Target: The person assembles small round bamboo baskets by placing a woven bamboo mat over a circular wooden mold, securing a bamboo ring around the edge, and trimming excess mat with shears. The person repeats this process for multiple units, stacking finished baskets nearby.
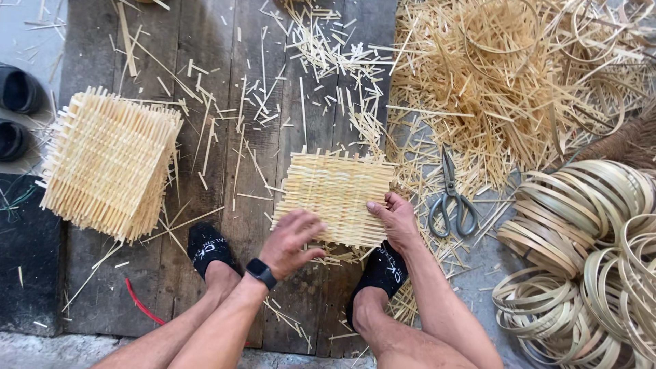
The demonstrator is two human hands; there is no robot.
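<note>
- The left hand (292, 240), with a dark watch at the wrist, rests on the lower left part of a pale square mat woven of thin bamboo strips (337, 197); its fingers are loosely curled and blurred, so whether they pinch a strip cannot be told.
- The right hand (393, 217) lies flat on the mat's lower right edge, thumb pressed down on the weave, fingers wrapped over the border, holding it in place.
- The mat lies on dark wooden floor planks (225, 137) between the person's two feet in black socks (208, 247), which sit at its lower corners.
- The weave looks closed across the whole square, with uneven strip ends poking out along every side, so I judge the weaving largely done and the edges not yet trimmed or bound.
- A tall stack of similar woven bamboo squares (106, 164) stands well to the left, suggesting many pieces are finished.
- Grey metal scissors (451, 198) lie just right of the mat, untouched.
- A heap of loose straw-coloured bamboo offcuts (492, 75) spreads above them, and coiled bamboo hoops (588, 253) pile up at the right.
</note>
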